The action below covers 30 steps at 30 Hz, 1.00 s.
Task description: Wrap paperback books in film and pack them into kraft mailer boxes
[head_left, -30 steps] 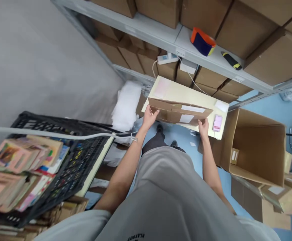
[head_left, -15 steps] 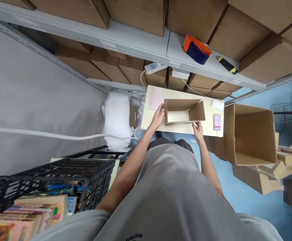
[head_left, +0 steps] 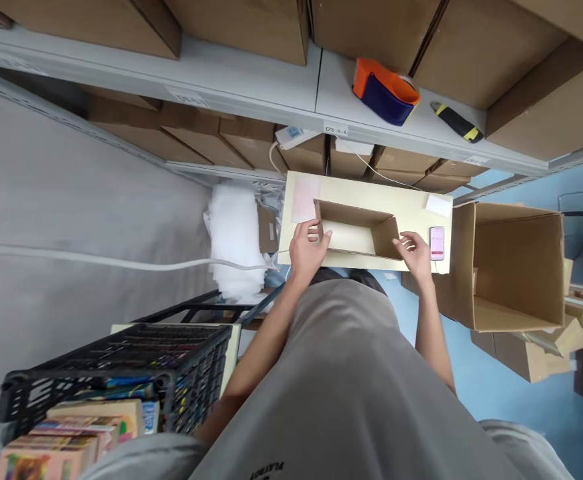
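Observation:
An open cardboard box [head_left: 384,239] stands on the cream table [head_left: 291,230], and pale surface shows inside it. My left hand [head_left: 308,248] grips the box's left end, thumb near the inner side and fingers outside. At the right end, my right hand [head_left: 414,253] has its thumb and fingertips on the corner of the wall. A phone [head_left: 437,243] with a pink screen lies right of my right hand. Behind the box's left end is a pink sheet [head_left: 305,198].
A large open carton [head_left: 519,267] stands right of the table. Above the far edge, a shelf [head_left: 271,87] holds boxes, an orange-and-blue tape dispenser [head_left: 386,93] and a cutter [head_left: 456,123]. A black crate [head_left: 186,353] of books is at lower left.
The box has shifted slightly left and toward me, now tilted a little. My right hand has moved from the near side up to the right end.

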### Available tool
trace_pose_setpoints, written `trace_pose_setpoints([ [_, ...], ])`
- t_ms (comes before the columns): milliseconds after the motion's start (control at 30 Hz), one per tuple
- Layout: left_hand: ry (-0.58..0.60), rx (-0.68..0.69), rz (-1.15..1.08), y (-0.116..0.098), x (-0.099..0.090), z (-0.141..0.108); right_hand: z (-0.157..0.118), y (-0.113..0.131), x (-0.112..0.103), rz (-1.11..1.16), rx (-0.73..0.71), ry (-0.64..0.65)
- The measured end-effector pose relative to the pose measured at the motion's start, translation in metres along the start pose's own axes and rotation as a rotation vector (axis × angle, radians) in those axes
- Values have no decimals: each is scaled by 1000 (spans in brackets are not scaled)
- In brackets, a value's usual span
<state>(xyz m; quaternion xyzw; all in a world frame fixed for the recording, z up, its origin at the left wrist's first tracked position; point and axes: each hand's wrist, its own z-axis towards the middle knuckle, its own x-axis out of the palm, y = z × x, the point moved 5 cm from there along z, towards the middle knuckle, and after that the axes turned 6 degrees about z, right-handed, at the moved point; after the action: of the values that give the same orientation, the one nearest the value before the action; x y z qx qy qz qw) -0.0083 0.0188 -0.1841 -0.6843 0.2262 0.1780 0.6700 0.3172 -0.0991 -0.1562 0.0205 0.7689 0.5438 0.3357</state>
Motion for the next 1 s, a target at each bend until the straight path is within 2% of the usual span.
trace_pose_setpoints([
  [100,-72,-38,191,-8,1,5,11,4,3,-96,-55,21],
  [233,-123,-54,320,-24,5,7,19,6,0,-155,-113,-39],
  [367,-85,59,274,-46,17,3,26,4,-11,-209,-125,-134],
  [467,-21,136,226,-57,33,-2,33,-3,-9,-226,-126,-98],
  [633,45,141,217,-58,53,-6,45,-13,8,-240,-145,59],
  [767,136,232,210,-60,66,-4,48,-9,13,-277,-249,153],
  [867,171,246,211,-57,71,-1,49,-7,16,-316,-272,178],
  [1000,177,223,181,-48,72,2,61,-10,29,-368,-207,156],
])
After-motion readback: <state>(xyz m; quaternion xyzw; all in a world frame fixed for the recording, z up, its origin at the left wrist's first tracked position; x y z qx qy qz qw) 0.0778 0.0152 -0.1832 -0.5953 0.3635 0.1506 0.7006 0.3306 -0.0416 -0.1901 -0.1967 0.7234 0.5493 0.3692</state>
